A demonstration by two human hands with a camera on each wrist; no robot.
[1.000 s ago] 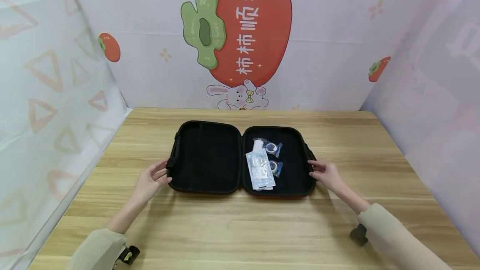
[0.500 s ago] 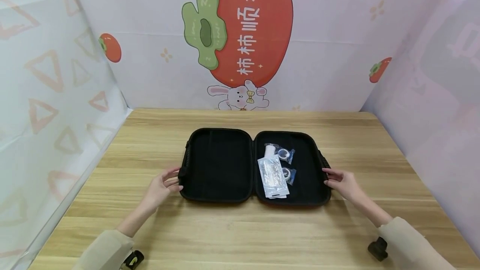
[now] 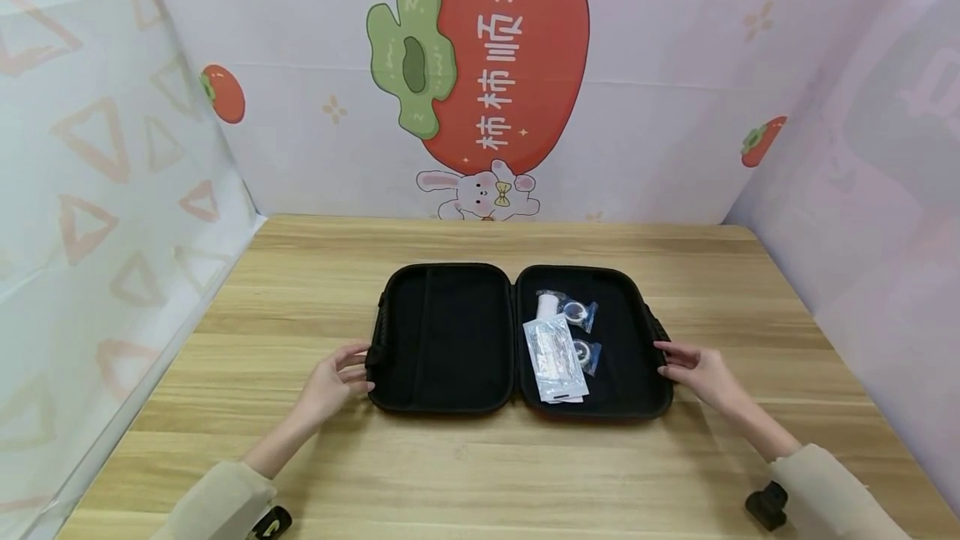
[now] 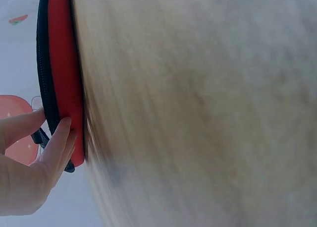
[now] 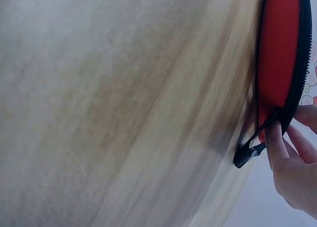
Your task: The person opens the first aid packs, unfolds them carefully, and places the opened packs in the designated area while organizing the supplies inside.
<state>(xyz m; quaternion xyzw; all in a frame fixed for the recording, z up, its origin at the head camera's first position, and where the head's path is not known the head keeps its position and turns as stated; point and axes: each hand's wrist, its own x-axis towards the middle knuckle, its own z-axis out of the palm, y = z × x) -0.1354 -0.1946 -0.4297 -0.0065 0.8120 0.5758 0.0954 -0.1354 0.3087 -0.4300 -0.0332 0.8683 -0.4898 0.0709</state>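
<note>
A zippered case [image 3: 468,340] lies spread apart on the wooden table, black inside and red outside. Its left half holds nothing. In the right half are flat white sachets [image 3: 556,361], a small white cylinder [image 3: 547,305] and two round items in clear-blue wrappers, an upper wrapped roll [image 3: 576,312] and a lower wrapped roll [image 3: 583,352]. My left hand [image 3: 330,383] pinches the case's left edge, thumb at the rim and fingers on the red wall [image 4: 67,78]. Across from it, my right hand [image 3: 703,373] pinches the right edge beside a black strap [image 5: 243,154].
The wooden table [image 3: 480,473] extends around the case on all sides. A printed cloth backdrop [image 3: 645,148] rises behind the table, with cloth walls at left and right. Dark wrist cameras show at both sleeves.
Both hands have slid the case to the right and a little toward me, more in the first half second than the second. Its contents have travelled with it.
</note>
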